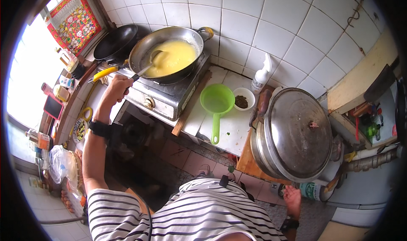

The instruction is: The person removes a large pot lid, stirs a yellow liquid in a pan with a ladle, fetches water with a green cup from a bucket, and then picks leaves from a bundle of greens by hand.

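Observation:
My left hand (119, 88) grips the dark handle of a metal ladle (148, 65), whose bowl rests in yellow liquid (175, 57) inside a steel wok (135, 55). The wok stands on a gas stove (171, 96), its yellow-sleeved handle (105, 73) pointing to the left, just above my left hand. My right hand (291, 195) hangs low at the right with its fingers apart, beside a green-labelled container (310, 190); it holds nothing that I can see. A green plastic ladle (217, 98) lies on the white tiled counter, touching a white bowl (249, 94) with dark brown contents (241, 101).
A black pan (119, 42) sits behind the stove's left side. At the right, a large lidded steel pot (297, 133) stands on a wooden board (246, 160). A white spray bottle (260, 77) is near the wall. Jars and small items line the window ledge (74, 96).

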`<action>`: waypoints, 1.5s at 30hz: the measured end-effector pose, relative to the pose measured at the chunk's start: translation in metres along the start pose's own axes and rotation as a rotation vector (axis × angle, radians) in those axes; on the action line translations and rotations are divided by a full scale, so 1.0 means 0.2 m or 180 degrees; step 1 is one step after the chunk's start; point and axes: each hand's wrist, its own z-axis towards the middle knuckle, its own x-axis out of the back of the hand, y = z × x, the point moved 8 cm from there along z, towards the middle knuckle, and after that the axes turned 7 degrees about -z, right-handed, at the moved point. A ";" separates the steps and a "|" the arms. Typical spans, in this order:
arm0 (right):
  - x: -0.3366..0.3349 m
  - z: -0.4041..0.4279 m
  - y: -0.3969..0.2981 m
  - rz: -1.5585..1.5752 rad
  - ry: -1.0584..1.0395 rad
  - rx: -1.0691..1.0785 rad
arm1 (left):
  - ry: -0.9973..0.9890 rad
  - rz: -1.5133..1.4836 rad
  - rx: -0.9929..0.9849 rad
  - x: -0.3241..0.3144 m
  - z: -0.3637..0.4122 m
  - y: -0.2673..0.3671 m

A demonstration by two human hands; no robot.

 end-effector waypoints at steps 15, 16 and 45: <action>-0.02 -0.03 -0.01 -0.0059 -0.0025 0.0043 | 0.0737 -0.0297 -0.0875 0.05 -0.07 0.15; -0.05 -0.04 -0.03 -0.0094 -0.0150 0.0156 | 0.0992 0.0156 -0.1232 0.10 -0.07 0.16; -0.16 -0.13 -0.10 -0.0189 -0.0231 0.0333 | 0.1759 0.1807 -0.2004 -0.09 -0.36 0.19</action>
